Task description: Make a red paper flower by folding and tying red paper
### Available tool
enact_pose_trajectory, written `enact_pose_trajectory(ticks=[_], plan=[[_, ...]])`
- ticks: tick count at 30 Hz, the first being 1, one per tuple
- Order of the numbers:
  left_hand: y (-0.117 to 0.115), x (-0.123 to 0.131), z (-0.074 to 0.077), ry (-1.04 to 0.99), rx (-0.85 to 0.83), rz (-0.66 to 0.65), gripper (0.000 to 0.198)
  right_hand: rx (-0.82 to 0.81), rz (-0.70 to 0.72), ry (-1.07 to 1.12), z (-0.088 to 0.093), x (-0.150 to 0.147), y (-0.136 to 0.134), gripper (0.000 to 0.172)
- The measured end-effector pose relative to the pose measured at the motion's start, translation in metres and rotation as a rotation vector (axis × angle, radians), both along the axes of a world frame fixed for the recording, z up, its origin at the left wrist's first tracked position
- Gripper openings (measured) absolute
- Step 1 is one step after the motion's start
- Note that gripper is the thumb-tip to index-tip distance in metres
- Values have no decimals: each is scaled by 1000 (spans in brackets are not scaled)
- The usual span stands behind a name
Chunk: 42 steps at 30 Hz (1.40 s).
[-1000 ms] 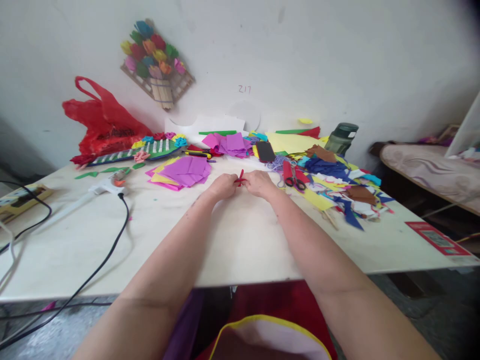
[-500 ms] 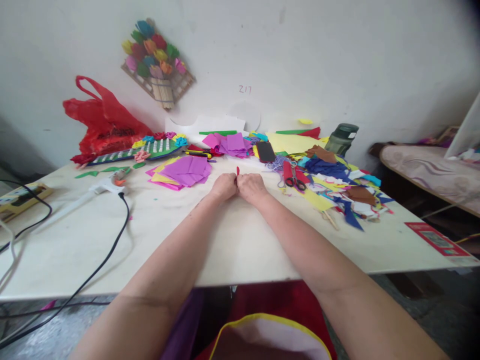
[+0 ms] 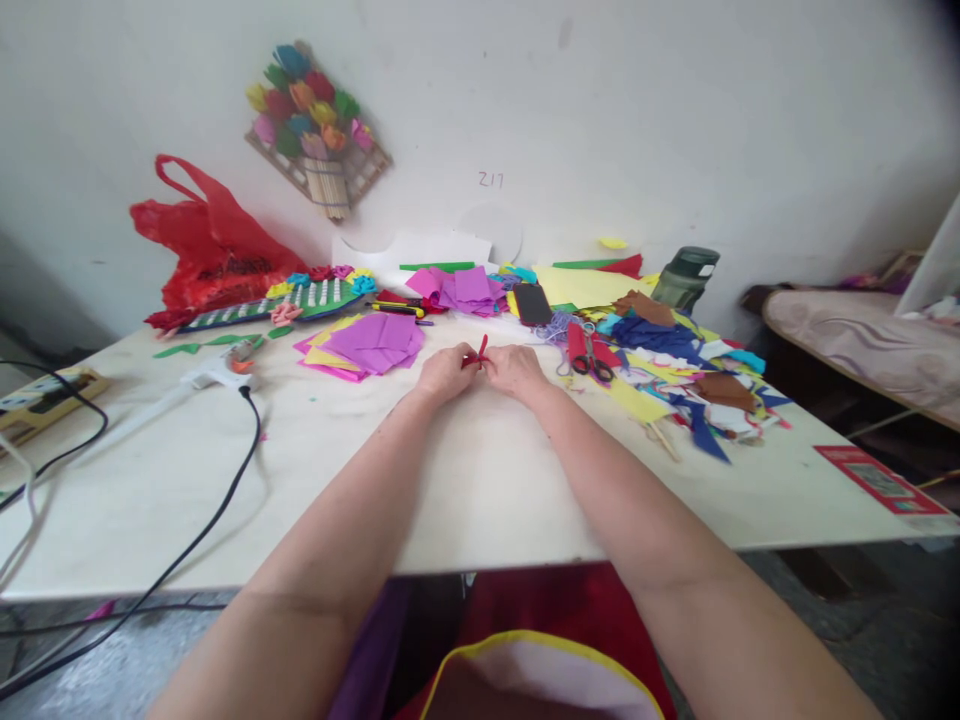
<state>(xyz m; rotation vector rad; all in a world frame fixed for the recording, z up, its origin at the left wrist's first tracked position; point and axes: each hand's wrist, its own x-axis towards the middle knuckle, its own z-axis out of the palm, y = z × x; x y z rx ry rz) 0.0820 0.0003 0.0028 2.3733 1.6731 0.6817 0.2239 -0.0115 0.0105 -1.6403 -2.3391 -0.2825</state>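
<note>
My left hand and my right hand meet over the middle of the white table, fingers closed. Between their fingertips is a narrow red paper strip, one end sticking up; the rest is largely covered by the fingers. Left of my hands lies a stack of purple, pink and yellow paper sheets. To the right, scissors rest on a piece of red paper.
A glue gun with a black cord lies at left, near a red plastic bag. Along the back are purple paper and a phone. Paper scraps and a green bottle stand at right.
My hands have come slightly apart and their fingers have shifted. More of the red strip shows between them, and its upper end now leans to the right.
</note>
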Motion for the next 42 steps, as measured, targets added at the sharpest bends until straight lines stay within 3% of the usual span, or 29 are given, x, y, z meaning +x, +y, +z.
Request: enact_pose_trajectory(ticks=[3,7,10,13,16,19,26,32,42], plan=[[2,-3,-1,-44,-4,-8,29,-25,16,110,3,5,0,31],[5,-9,-2,-142,-77,-91,28,-33,-31,403,7,19,7,48],[7,-14,-2,-217,-117,-168,28,99,-18,547,6,31,15,31],[8,-17,-1,-239,-118,-227,27,210,156,494,3,37,23,26],[11,-18,-2,-208,-106,-264,26,221,341,371,-1,35,27,25],[14,-18,-5,-181,-87,-291,27,189,399,283,-3,30,27,23],[13,-17,-4,-156,-101,-261,29,70,346,173,-1,25,21,15],[9,-16,-1,-141,-106,-221,27,14,171,101,5,15,9,19],[13,-11,-5,-249,-70,-109,24,86,5,74,7,-5,-3,24]])
